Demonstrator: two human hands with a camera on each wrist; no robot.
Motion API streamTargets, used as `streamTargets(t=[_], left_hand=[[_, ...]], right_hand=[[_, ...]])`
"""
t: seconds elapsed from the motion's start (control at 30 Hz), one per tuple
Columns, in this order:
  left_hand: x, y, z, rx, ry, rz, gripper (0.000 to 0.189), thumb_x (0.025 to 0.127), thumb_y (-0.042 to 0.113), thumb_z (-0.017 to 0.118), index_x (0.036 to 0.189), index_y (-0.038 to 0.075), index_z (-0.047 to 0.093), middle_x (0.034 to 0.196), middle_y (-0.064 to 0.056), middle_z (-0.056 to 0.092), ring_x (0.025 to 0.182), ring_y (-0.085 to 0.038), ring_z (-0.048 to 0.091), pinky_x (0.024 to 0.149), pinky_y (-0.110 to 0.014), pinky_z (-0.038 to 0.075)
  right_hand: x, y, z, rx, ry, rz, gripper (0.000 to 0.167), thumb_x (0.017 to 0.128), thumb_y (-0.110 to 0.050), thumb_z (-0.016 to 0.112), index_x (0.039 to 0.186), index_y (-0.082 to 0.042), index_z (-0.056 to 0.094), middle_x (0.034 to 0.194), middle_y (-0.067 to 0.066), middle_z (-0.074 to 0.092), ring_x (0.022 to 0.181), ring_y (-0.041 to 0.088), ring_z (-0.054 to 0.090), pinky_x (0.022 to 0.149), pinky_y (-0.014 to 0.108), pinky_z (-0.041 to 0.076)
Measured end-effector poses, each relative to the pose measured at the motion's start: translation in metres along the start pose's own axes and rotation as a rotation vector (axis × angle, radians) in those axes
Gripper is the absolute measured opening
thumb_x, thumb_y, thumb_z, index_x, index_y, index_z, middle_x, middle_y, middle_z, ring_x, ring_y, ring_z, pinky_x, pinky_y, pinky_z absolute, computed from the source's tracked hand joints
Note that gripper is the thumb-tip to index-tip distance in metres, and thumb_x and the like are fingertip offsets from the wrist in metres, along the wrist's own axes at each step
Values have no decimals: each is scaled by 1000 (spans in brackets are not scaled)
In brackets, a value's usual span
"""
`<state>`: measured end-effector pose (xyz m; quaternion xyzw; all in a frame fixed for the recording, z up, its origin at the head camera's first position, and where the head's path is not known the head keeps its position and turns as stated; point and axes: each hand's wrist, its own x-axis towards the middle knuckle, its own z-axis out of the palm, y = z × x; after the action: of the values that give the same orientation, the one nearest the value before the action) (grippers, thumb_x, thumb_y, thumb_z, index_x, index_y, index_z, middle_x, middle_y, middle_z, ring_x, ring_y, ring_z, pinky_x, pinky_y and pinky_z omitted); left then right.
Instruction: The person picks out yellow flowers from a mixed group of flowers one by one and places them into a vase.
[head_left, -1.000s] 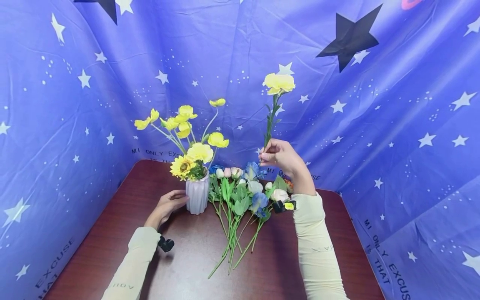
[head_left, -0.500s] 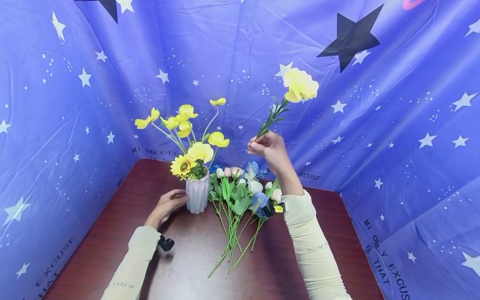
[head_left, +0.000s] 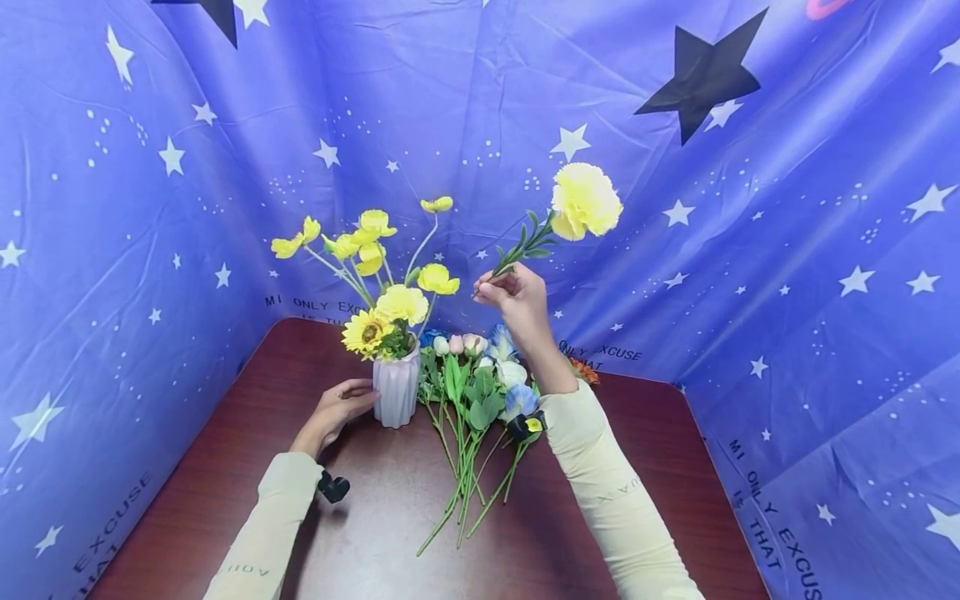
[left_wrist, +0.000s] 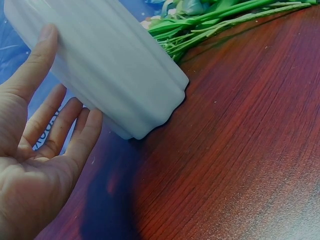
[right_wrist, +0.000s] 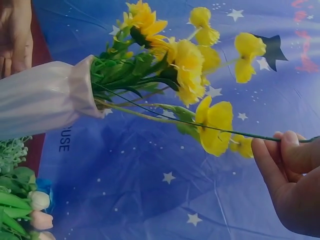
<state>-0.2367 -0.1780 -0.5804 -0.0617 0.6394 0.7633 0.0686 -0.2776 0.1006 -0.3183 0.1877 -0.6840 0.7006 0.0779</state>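
My right hand [head_left: 525,310] pinches a yellow carnation [head_left: 587,202] by its green stem, the bloom tilted up to the right. In the right wrist view the thin stem [right_wrist: 240,134] runs from the fingertips towards the vase mouth; whether its end is inside I cannot tell. A pale ribbed vase [head_left: 396,392] stands upright on the table, holding a yellow sunflower [head_left: 367,332], another carnation [head_left: 403,305] and several yellow poppy-like flowers [head_left: 372,258]. My left hand [head_left: 337,413] rests against the vase's left side, its fingertips [left_wrist: 47,32] touching the wall, fingers loosely extended.
To the right of the vase lies a pile of artificial flowers [head_left: 480,408], with blue, white and pink heads and green stems pointing to the front. An orange flower [head_left: 585,372] lies behind my right forearm. Purple-blue star-printed cloth [head_left: 465,125] surrounds the brown table [head_left: 375,533].
My right hand has moved left with the carnation, towards the vase. The bloom has tipped over to the right from nearly upright. The left hand and the vase have stayed put.
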Motion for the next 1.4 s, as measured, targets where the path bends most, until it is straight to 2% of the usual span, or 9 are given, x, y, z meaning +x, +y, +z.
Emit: streamTargets(t=[0.07, 0.2, 0.27, 0.47, 0.77, 0.87, 0.97, 1.1, 1.4], left_hand=[[0, 0, 1, -3, 0, -2, 50, 94, 8, 71, 137, -8, 51, 108, 2, 65, 97, -4, 67, 92, -23, 58], [1, 2, 2, -13, -4, -1, 49, 94, 7, 71, 137, -8, 52, 108, 1, 66, 96, -5, 68, 92, -23, 58], [0, 2, 2, -12, -7, -2, 49, 94, 6, 71, 137, -8, 51, 108, 1, 65, 96, -5, 68, 92, -23, 58], [-1, 3, 3, -5, -2, -14, 51, 95, 7, 71, 138, -9, 50, 110, 0, 66, 97, -3, 67, 93, -23, 58], [-2, 3, 1, -14, -11, 1, 52, 95, 8, 71, 139, -10, 49, 110, 0, 65, 97, -3, 67, 95, -24, 57], [-2, 2, 2, -14, -7, 5, 50, 95, 7, 71, 138, -9, 51, 109, 1, 65, 97, -3, 67, 93, -23, 57], [-2, 0, 2, -9, -8, 5, 49, 95, 8, 71, 138, -8, 51, 110, 1, 65, 98, -3, 67, 91, -21, 57], [0, -3, 1, -8, -5, -2, 51, 95, 7, 70, 139, -9, 50, 113, -2, 65, 98, -4, 67, 90, -20, 57], [-1, -1, -1, 4, -4, -2, 53, 95, 9, 71, 140, -8, 49, 112, 0, 64, 97, -3, 67, 91, -21, 57]], right_hand=[[0, 0, 3, 14, 17, -9, 11, 90, 18, 63, 101, 16, 59, 98, 34, 67, 76, 11, 71, 78, 27, 63], [1, 3, 8, 5, 44, -26, 12, 89, 18, 63, 101, 18, 60, 88, 17, 71, 75, 8, 71, 78, 27, 63], [1, 5, 10, -13, 46, -30, 12, 89, 18, 64, 101, 18, 60, 89, 18, 71, 77, 10, 71, 78, 28, 64], [0, 15, 16, -67, 20, -13, 12, 90, 16, 65, 101, 17, 61, 102, 38, 66, 77, 11, 70, 79, 28, 64], [-1, 33, 26, -110, -14, 22, 8, 89, 16, 66, 96, 16, 62, 99, 36, 67, 74, 8, 68, 77, 28, 64], [-3, 40, 31, -136, -14, 76, 8, 89, 15, 66, 96, 14, 62, 100, 34, 69, 77, 14, 71, 76, 28, 64], [-5, 47, 37, -156, -17, 130, 5, 90, 13, 66, 95, 11, 64, 101, 32, 70, 84, 29, 75, 77, 29, 64], [-8, 57, 42, -162, -44, 151, 3, 92, 13, 64, 91, 10, 64, 102, 33, 70, 98, 47, 71, 81, 33, 64], [-10, 69, 50, -210, -95, 178, 5, 95, 8, 65, 91, 10, 62, 105, 29, 71, 103, 44, 71, 83, 31, 63]])
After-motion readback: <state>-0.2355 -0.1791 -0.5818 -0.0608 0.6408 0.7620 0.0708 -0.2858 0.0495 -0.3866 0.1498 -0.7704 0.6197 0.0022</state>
